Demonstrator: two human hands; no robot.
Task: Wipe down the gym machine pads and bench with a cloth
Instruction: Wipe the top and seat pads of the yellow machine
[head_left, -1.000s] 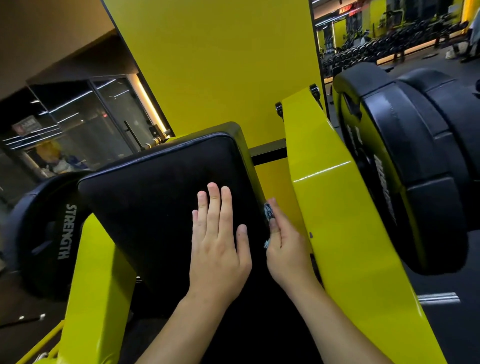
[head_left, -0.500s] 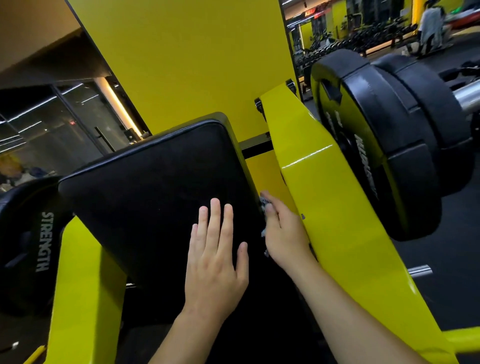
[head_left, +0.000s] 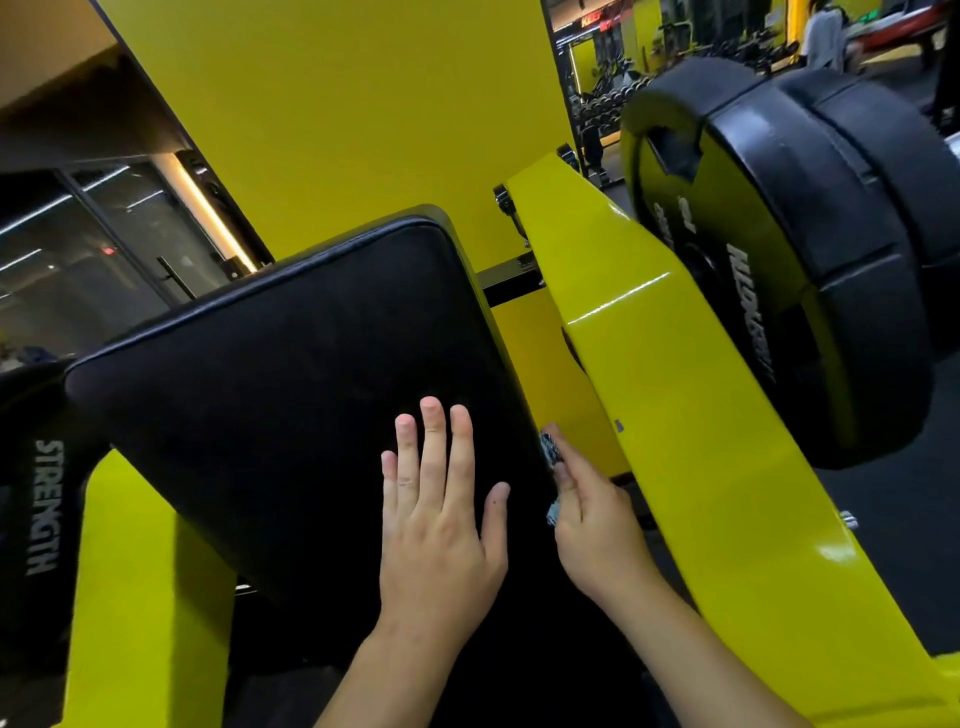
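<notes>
A large black machine pad (head_left: 291, 364) slopes up in front of me, mounted on a yellow frame. My left hand (head_left: 441, 509) lies flat on the pad's lower right part, fingers spread and holding nothing. My right hand (head_left: 592, 519) is pressed against the pad's right side edge, gripping a small patterned cloth (head_left: 550, 454); only scraps of the cloth show between the fingers and the pad.
A yellow lever arm (head_left: 675, 389) runs diagonally just right of my right hand, carrying black weight plates (head_left: 810, 249). Another plate marked STRENGTH (head_left: 41, 509) sits at the left. A yellow wall stands behind; a person stands far back at the top right.
My right hand with the cloth has slid slightly down along the pad's right edge. The left hand has stayed flat on the pad. The view has shifted left and down.
</notes>
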